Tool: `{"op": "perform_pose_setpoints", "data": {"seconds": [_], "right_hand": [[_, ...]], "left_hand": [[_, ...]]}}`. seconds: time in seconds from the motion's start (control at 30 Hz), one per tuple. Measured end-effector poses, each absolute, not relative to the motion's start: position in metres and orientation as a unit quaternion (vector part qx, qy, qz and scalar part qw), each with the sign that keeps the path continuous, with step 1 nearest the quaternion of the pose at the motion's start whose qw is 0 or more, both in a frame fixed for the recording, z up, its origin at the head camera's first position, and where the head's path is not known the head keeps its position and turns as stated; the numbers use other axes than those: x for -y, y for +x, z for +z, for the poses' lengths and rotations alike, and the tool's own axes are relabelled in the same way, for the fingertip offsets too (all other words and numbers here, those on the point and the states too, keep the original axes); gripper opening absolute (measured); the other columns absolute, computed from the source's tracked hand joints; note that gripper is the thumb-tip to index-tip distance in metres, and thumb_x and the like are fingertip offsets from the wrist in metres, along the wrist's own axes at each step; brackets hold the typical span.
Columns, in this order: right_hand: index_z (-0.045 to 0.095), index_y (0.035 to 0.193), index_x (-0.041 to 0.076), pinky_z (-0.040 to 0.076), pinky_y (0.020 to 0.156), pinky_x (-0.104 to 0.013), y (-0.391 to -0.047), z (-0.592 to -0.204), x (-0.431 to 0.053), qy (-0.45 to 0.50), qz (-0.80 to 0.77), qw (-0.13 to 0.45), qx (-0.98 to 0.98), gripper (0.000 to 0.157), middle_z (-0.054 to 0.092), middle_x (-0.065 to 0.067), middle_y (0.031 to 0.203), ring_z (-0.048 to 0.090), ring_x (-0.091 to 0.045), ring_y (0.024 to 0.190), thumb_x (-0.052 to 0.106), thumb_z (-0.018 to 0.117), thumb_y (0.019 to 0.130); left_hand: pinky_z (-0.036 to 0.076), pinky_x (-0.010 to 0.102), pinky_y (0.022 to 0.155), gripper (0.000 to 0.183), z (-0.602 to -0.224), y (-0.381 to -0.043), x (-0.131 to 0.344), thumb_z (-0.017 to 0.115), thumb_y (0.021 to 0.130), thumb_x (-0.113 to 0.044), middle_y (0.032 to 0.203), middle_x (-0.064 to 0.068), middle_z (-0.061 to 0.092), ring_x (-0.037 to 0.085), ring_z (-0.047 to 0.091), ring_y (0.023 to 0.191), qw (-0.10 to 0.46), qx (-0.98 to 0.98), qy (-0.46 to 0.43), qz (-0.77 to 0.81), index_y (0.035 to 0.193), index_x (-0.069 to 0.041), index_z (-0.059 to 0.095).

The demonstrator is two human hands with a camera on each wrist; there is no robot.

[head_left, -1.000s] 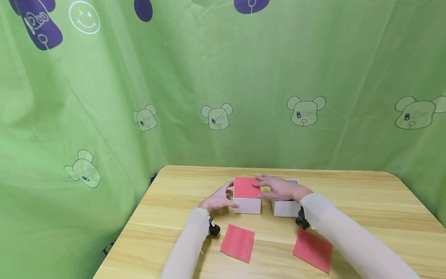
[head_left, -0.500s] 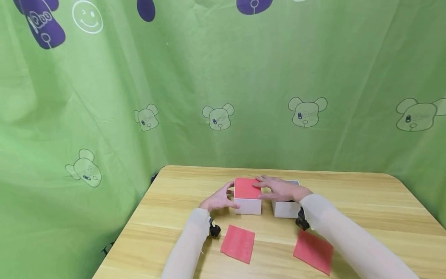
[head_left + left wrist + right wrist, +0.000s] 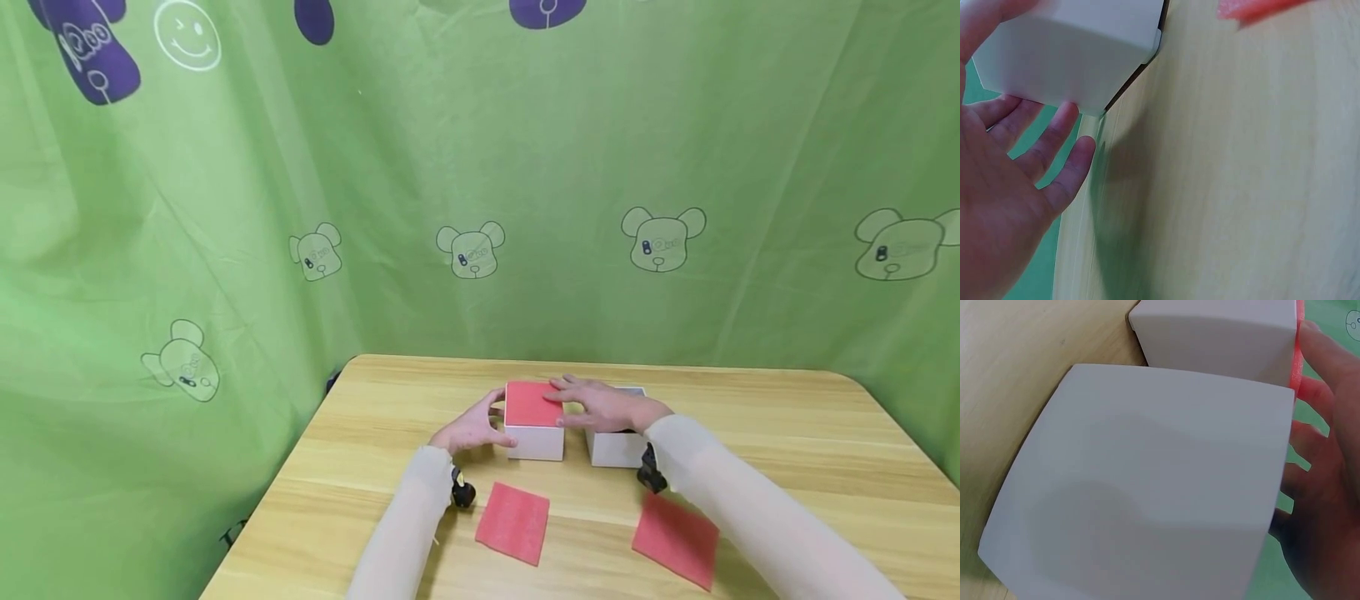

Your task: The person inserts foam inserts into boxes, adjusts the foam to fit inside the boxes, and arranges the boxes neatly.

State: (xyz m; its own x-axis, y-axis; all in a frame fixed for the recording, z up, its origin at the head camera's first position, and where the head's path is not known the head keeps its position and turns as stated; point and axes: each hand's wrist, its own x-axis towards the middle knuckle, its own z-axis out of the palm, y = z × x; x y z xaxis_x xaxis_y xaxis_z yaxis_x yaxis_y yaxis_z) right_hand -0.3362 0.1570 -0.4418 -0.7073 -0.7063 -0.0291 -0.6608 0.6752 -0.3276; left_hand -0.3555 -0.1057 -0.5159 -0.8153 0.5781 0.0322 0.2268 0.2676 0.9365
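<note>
A white box (image 3: 536,443) stands on the table with a red foam square (image 3: 527,403) covering its top. My left hand (image 3: 471,427) holds this box at its left side, thumb at the front and fingers toward the back. In the left wrist view, fingertips (image 3: 1067,112) meet the edge of the white side wall. From the right, my right hand (image 3: 606,407) reaches over a second white box (image 3: 617,451) and rests extended fingers on the foam's right edge. The second box's top is mostly hidden under that hand; a dark grey patch shows at its back.
Two loose red foam squares lie nearer the front: one (image 3: 513,523) between the forearms, the other (image 3: 677,540) partly beside the right sleeve. The wooden table (image 3: 405,392) ends at a green patterned curtain (image 3: 555,317) behind.
</note>
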Motion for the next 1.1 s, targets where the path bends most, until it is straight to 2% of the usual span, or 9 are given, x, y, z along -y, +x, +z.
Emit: {"op": "perform_pose_setpoints", "data": {"seconds": [0.27, 0.7, 0.93, 1.1], "right_hand": [[0.035, 0.136, 0.02, 0.014, 0.098, -0.056, -0.3359, -0.4402, -0.1562, -0.375, -0.136, 0.076, -0.914, 0.062, 0.018, -0.008, 0.143, 0.011, -0.033, 0.129, 0.053, 0.046, 0.084], [0.036, 0.135, 0.019, 0.013, 0.099, -0.056, -0.3344, -0.4428, -0.1554, -0.385, -0.121, 0.077, -0.912, 0.06, 0.018, -0.006, 0.144, 0.01, -0.034, 0.129, 0.053, 0.041, 0.086], [0.032, 0.136, 0.027, 0.011, 0.099, -0.056, -0.3347, -0.442, -0.1531, -0.352, -0.107, 0.099, -0.925, 0.062, 0.015, 0.0, 0.145, 0.006, -0.03, 0.13, 0.059, 0.038, 0.084], [0.032, 0.137, 0.027, 0.011, 0.1, -0.054, -0.3353, -0.4442, -0.1514, -0.345, -0.092, 0.098, -0.929, 0.061, 0.014, 0.001, 0.145, 0.006, -0.029, 0.131, 0.059, 0.036, 0.084]], "left_hand": [[0.043, 0.029, 0.083, 0.094, -0.5148, -0.3556, 0.1059, 0.076, 0.065, -0.006, 0.135, 0.002, 0.031, 0.018, 0.043, 0.109, 0.158, -0.776, 0.263, 0.551, 0.138, -0.02, 0.02], [0.043, 0.029, 0.083, 0.095, -0.5179, -0.3561, 0.1063, 0.077, 0.064, -0.008, 0.134, -0.003, 0.031, 0.018, 0.043, 0.109, 0.159, -0.78, 0.267, 0.544, 0.138, -0.022, 0.02], [0.043, 0.029, 0.083, 0.094, -0.5178, -0.3562, 0.1058, 0.077, 0.064, -0.006, 0.134, 0.0, 0.032, 0.017, 0.044, 0.108, 0.16, -0.779, 0.263, 0.547, 0.138, -0.022, 0.02], [0.043, 0.029, 0.083, 0.094, -0.5171, -0.3562, 0.1059, 0.076, 0.065, -0.007, 0.135, 0.003, 0.03, 0.018, 0.042, 0.109, 0.163, -0.777, 0.268, 0.547, 0.138, -0.02, 0.019]]}}
